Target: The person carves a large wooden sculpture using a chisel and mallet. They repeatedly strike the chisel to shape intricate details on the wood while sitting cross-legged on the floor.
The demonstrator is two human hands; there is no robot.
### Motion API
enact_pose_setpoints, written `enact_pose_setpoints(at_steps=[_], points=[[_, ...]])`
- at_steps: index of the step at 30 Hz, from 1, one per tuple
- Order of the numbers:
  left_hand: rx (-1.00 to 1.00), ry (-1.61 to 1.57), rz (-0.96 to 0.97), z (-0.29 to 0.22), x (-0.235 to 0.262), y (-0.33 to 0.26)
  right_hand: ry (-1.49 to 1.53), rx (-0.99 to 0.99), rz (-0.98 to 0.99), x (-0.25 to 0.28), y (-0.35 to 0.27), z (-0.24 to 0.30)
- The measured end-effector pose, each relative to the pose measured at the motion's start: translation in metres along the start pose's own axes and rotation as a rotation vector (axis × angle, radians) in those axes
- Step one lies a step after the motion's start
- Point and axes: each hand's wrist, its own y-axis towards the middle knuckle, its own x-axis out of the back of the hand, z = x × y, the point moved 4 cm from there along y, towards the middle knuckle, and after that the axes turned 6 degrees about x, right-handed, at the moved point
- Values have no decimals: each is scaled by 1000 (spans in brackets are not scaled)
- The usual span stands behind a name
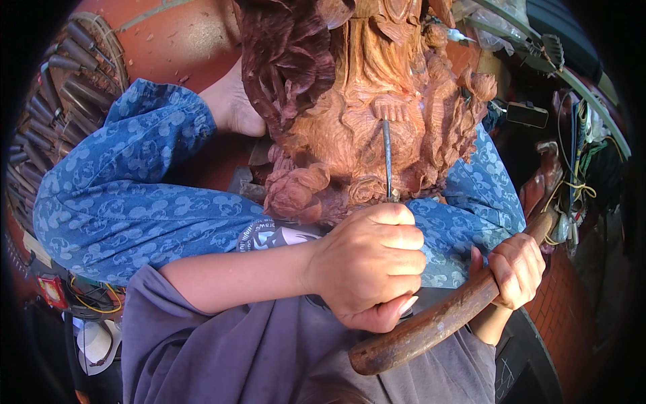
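Observation:
A reddish-brown wood carving (323, 135) stands between my legs, with draped folds, toes and flower shapes cut into it. My left hand (367, 266) is closed in a fist round the handle of a carving chisel (387, 158); the handle is hidden inside the fingers. The chisel's thin metal shaft points away from me, and its tip meets the wood just below the carved toes (391, 111). My right hand (517, 271) grips a curved wooden mallet (431, 325) partway along its length. The mallet's thick end hangs close to my left fist, low and to its right.
Several dark-handled chisels (77, 94) lie in a round tray at the far left. A phone (527, 115) and tangled cords (592, 155) are on the right. My blue-patterned trouser leg (155, 215) and bare foot (235, 101) flank the carving. A white hat (97, 343) is at lower left.

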Motion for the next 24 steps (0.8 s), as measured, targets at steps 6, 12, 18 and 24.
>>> enact_pose_setpoints(at_steps=[6, 12, 18, 24], points=[[-20, 18, 23, 1, 1, 0, -9, 4, 13, 0, -1, 1], [-39, 51, 1, 4, -3, -3, -84, 56, 27, 9, -6, 6], [-20, 48, 12, 0, 0, 2, -141, 120, -10, 19, -17, 6], [-19, 51, 13, 0, 0, 4, -169, 110, -50, 25, -29, 7]])
